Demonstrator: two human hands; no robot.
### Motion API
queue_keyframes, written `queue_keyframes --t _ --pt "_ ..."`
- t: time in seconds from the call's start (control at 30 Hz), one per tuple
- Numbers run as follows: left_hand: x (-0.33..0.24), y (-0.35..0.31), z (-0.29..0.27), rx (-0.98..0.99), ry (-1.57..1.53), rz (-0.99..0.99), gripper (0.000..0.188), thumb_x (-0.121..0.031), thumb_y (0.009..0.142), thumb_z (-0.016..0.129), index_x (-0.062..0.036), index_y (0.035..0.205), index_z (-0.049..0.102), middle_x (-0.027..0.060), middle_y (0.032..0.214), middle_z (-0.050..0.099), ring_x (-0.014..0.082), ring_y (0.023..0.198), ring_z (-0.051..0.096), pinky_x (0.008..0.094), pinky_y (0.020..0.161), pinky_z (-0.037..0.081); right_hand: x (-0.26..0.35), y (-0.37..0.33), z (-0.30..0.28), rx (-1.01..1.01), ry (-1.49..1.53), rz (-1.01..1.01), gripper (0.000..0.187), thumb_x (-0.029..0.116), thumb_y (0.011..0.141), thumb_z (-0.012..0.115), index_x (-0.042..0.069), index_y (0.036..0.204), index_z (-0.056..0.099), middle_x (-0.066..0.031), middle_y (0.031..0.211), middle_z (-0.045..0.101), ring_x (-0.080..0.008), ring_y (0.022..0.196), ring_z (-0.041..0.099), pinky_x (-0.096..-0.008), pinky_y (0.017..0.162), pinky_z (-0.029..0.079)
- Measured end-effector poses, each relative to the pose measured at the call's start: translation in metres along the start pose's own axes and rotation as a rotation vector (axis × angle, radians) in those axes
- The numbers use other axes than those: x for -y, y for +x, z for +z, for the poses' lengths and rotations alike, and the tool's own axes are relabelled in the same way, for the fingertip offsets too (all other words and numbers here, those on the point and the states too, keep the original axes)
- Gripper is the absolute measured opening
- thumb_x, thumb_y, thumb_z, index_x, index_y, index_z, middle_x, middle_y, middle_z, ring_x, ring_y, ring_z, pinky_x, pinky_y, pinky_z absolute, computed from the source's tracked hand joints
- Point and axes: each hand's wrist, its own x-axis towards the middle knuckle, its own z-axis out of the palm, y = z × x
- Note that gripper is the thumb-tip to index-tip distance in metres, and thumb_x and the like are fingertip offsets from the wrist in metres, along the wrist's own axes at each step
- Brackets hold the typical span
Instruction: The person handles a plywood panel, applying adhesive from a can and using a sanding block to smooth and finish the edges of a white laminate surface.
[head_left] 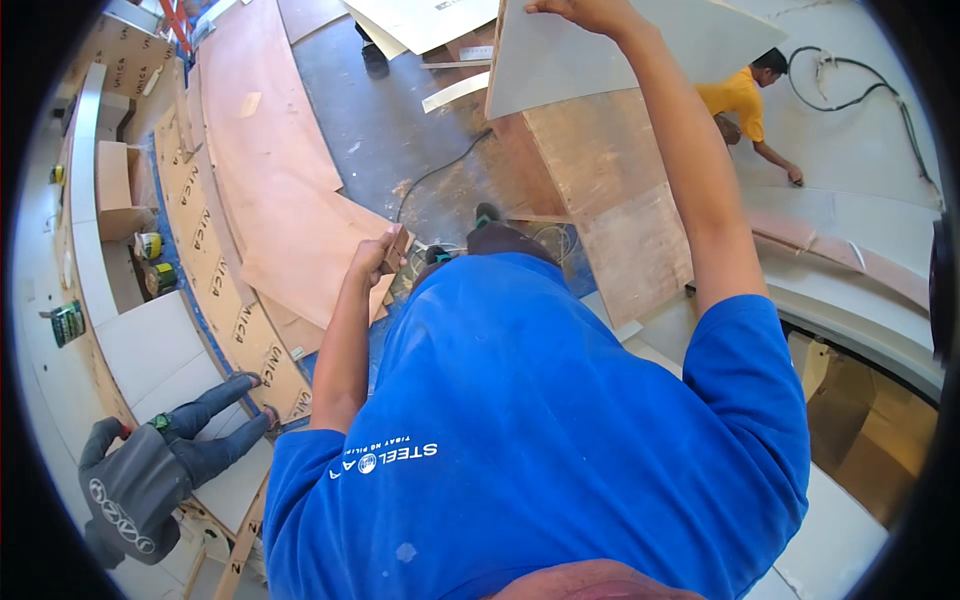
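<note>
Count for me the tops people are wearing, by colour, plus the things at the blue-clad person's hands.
Blue top: 1
Yellow top: 1
Grey top: 1
Small brown block in the left hand: 1
Grey panel at the right hand: 1
Total: 5

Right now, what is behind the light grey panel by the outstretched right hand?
Scuffed brown plywood shows along the lower edge of the light grey panel. What lies directly behind it is covered, so I cannot tell whether the plywood continues there.
</note>
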Motion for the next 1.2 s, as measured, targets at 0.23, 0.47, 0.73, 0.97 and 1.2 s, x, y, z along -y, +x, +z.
queue_keyframes --t 0.23,0.47,0.73,0.97,1.2 --pt "0.023 0.016 -0.021 -0.091 -0.002 -0.091 0.048 -0.046 0.099 0.066 -0.0035 0.122 0.066 0.0143 0.099 0.07 0.0261 0.081 0.069 0.0403 0.068 0.058 0.012 0.001 -0.013 0.022 0.033 0.04 0.061 0.044 0.081 0.08 0.003 0.125 0.066 -0.019 0.12 0.069 -0.0386 0.115 0.063 -0.0492 0.1 0.048" --pt "-0.049 0.039 0.009 0.078 -0.222 0.028 0.045 -0.044 0.095 0.072 -0.0042 0.114 0.063 0.0106 0.091 0.066 0.0231 0.069 0.063 0.0365 0.064 0.055 0.008 -0.008 -0.015 -0.054 0.122 -0.003 0.059 0.044 0.08 0.081 0.004 0.121 0.068 -0.0182 0.114 0.069 -0.0378 0.109 0.066 -0.0484 0.096 0.05" --pt "-0.19 0.003 0.137 0.261 -0.407 0.446 0.048 -0.048 0.103 0.057 -0.0053 0.126 0.056 0.0143 0.096 0.068 0.0263 0.085 0.066 0.0385 0.076 0.055 -0.014 -0.005 -0.017 0.014 0.21 -0.046 0.054 0.041 0.078 0.083 0.002 0.114 0.071 -0.0199 0.11 0.069 -0.0376 0.106 0.067 -0.047 0.092 0.052" --pt "-0.276 -0.03 0.209 0.394 -0.53 0.797 0.05 -0.049 0.103 0.054 -0.0111 0.137 0.056 0.0235 0.122 0.067 0.0391 0.116 0.062 0.0482 0.096 0.051 -0.073 -0.03 -0.04 0.087 0.203 0.039 0.049 0.046 0.081 0.081 0.002 0.1 0.07 -0.017 0.101 0.072 -0.0374 0.098 0.069 -0.0461 0.082 0.055" --pt "-0.29 -0.075 0.279 0.392 -0.645 0.873 0.051 -0.049 0.106 0.047 -0.0129 0.142 0.054 0.0121 0.13 0.064 0.0269 0.119 0.06 0.048 0.107 0.044 -0.156 -0.104 -0.08 0.096 0.179 0.136 0.053 0.059 0.083 0.074 0.009 0.1 0.074 -0.0108 0.097 0.073 -0.0307 0.101 0.069 -0.0447 0.09 0.05"
